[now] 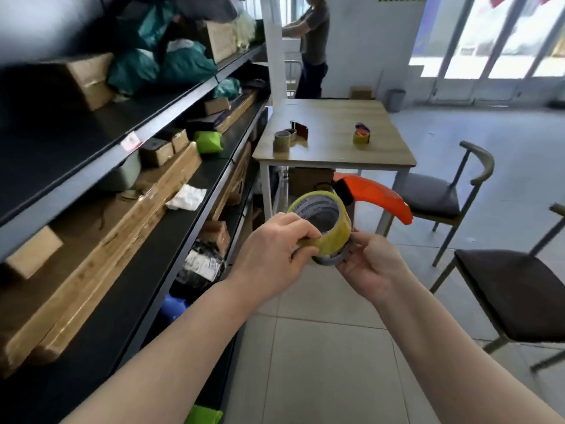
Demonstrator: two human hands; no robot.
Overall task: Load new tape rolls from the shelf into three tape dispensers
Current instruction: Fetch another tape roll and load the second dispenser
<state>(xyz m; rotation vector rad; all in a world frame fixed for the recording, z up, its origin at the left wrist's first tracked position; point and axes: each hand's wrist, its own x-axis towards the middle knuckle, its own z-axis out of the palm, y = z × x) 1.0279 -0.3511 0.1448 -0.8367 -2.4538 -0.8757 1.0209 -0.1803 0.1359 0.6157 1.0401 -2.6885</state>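
Two bare forearms reach in from the bottom corners of the frame and meet just below the middle, above the tiled floor. At centre-left, the left hand comes in knuckles up. Its fingers hook over the near rim of a yellow tape roll and into the core, and its thumb presses on the roll's outer side, so the hand is clamped on the roll.

At centre-right, the right hand lies palm up under the roll. Its fingers curl round the grey lower part of an orange tape dispenser, gripping it. The roll sits tilted, with its open core facing up and towards the camera. The dispenser's orange handle juts out up and to the right from behind it. Whether the roll is fully seated on the dispenser cannot be told.

A dark metal shelf runs along the left side of the frame, stacked with cardboard boxes and green bags. Above centre stands a wooden worktop bearing brownish rolls at its left and a small dispenser with a yellow roll at its right. Two chairs stand at the right edge, and a person stands at top centre.
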